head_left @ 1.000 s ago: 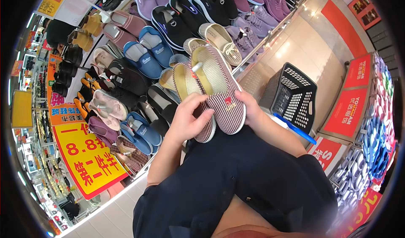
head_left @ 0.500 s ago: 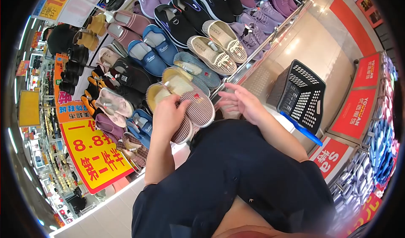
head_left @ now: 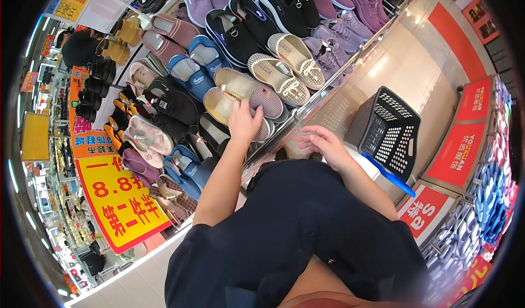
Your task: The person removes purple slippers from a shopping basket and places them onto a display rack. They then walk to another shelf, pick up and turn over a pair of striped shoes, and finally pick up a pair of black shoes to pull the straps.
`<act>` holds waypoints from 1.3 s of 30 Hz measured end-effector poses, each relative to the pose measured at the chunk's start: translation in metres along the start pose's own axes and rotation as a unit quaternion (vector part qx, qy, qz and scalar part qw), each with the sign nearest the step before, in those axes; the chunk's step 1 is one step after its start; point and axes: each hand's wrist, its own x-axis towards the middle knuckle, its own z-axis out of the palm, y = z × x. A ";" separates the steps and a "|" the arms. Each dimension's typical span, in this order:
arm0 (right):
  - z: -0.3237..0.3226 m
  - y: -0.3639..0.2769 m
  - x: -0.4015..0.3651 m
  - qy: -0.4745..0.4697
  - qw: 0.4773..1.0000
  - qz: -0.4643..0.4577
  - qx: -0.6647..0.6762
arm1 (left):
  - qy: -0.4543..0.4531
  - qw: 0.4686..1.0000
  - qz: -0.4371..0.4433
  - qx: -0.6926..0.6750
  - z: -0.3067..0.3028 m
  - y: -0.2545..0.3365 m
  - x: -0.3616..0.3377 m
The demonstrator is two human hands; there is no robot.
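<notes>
My left hand point(head_left: 246, 121) grips a pair of striped slippers point(head_left: 240, 85) with yellowish insoles, low over the shoe display. The fingers hide part of the nearer slipper. Most of the blue striped slippers seen there before are covered by this pair. Beside the held pair lie checked flats point(head_left: 276, 79) with bows, and behind it blue slippers point(head_left: 191, 78) with lettering. My right hand point(head_left: 321, 143) is in the air near the display's metal rail, fingers apart and slightly bent, holding nothing.
A dark shopping basket point(head_left: 385, 130) with a blue handle point(head_left: 389, 176) stands on the right. Purple sneakers point(head_left: 339, 29) and black shoes point(head_left: 229, 40) fill the far display. A yellow price sign point(head_left: 126, 204) hangs at the left. Red sign panels point(head_left: 456, 155) edge the right-hand shelf.
My left hand has moved the striped slippers away from my body, down onto the display over the blue striped pair. My right hand has shifted slightly right and closer to me.
</notes>
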 end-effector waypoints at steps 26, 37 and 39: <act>-0.188 0.049 -0.163 0.420 0.591 0.423 -0.543 | 0.068 0.993 0.098 -0.026 0.021 -0.021 0.009; -0.140 0.077 -0.169 0.403 0.658 0.303 -0.559 | 0.068 0.993 0.083 -0.050 0.030 -0.027 0.005; -0.128 0.083 -0.175 0.398 0.657 0.305 -0.563 | 0.074 0.993 0.076 -0.054 0.027 -0.022 0.003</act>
